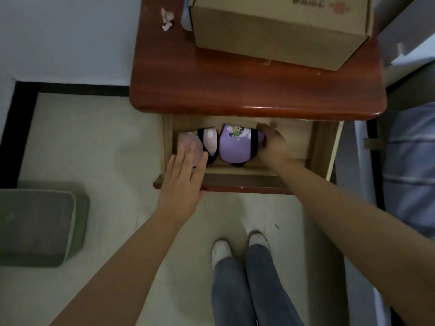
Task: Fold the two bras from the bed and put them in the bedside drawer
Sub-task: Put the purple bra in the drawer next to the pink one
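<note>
The drawer (244, 171) of the nightstand (256, 95) stands pulled out toward the person, its long axis running left to right across the view. Both bras lie inside it, side by side in the left half, touching each other.

The pink bra (207, 141) sits at the left end, folded cup into cup, its rounded side facing up and its black band curving along the right and near edge. The purple bra (233, 147) lies just to its right, also folded into a single dome, with a small printed figure on the far part of the cup and a black strap crossing its right side. Each folded bundle has its longer axis running from the drawer's back toward its front.

The left hand (186, 170) is flat and spread, fingers straight and pointing away from the person; its fingertips rest on the pink bra while the palm hangs over the drawer's front edge. Its grip is wide and holds nothing.

The right hand (273, 143) reaches into the drawer from the right, fingers curled against the right side of the purple bra at the strap. Whether it pinches the fabric or only presses on it, I cannot tell.

A box (280, 31) sits on the nightstand's top.
</note>
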Demonstrator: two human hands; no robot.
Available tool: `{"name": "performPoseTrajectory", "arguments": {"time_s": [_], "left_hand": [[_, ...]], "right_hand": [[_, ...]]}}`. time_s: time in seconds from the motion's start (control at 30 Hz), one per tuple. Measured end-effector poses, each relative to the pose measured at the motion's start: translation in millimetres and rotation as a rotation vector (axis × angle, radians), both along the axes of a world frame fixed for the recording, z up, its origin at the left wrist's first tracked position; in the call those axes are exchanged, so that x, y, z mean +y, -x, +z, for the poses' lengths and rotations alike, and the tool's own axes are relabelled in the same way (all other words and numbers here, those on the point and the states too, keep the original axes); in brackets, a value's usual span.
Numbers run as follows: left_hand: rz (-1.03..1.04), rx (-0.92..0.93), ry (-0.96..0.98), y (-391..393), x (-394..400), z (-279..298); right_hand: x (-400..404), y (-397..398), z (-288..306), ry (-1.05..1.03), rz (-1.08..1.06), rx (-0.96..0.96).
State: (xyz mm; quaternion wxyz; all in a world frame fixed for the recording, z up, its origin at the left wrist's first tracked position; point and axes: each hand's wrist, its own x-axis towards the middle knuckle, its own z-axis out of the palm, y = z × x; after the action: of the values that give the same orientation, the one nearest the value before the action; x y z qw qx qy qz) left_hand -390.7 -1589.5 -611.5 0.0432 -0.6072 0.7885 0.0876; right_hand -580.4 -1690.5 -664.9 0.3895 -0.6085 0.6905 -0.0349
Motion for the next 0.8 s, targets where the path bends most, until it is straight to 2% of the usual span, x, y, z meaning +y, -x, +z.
{"name": "performPoseTrajectory", "arguments": {"time_s": [0.07, 0.1, 0.17, 0.23, 0.27, 0.37, 0.47, 0.6, 0.7, 0.8], "left_hand": [[-0.023, -0.055, -0.08, -6.1, -9.5, 1.9], [-0.052, -0.067, -0.06, -10.4, -15.2, 3.3], [-0.145, -0.111, -0.05, -11.9, -17.8, 3.5], [-0.223, -0.173, -0.067, -7.8, -16.3, 3.3], [-0.226, -0.186, -0.061, -6.6, -16.6, 3.1], [-0.194, -0.202, -0.071, -4.2, -14.8, -0.2], [-0.133, -0.172, -0.023, -3.6, -9.9, 4.2], [-0.045, -0.077, 0.095, -11.1, -18.2, 25.2], [-0.051, -0.074, 0.113, -11.2, -38.1, 41.6], [-0.08, -0.083, 0.138, -8.9, -60.4, 42.9]], "right_hand": [[17.2, 2.4, 8.4, 0.087, 0.163, 0.062], [30.1, 6.4, 13.8, 0.117, 0.247, 0.082], [58.9, 20.1, 23.3, 0.093, 0.474, 0.091], [80.4, 33.4, 27.8, 0.038, 0.741, 0.227], [85.8, 37.9, 28.1, 0.031, 0.776, 0.284], [79.8, 34.8, 34.5, -0.009, 0.552, 0.293], [78.1, 29.1, 46.3, 0.043, 0.628, 0.301], [78.4, 37.2, 72.9, 0.329, 0.545, 0.238], [59.1, 39.9, 89.0, 0.553, 0.481, 0.361], [31.2, 41.9, 93.7, 0.457, 0.421, 0.402]]}}
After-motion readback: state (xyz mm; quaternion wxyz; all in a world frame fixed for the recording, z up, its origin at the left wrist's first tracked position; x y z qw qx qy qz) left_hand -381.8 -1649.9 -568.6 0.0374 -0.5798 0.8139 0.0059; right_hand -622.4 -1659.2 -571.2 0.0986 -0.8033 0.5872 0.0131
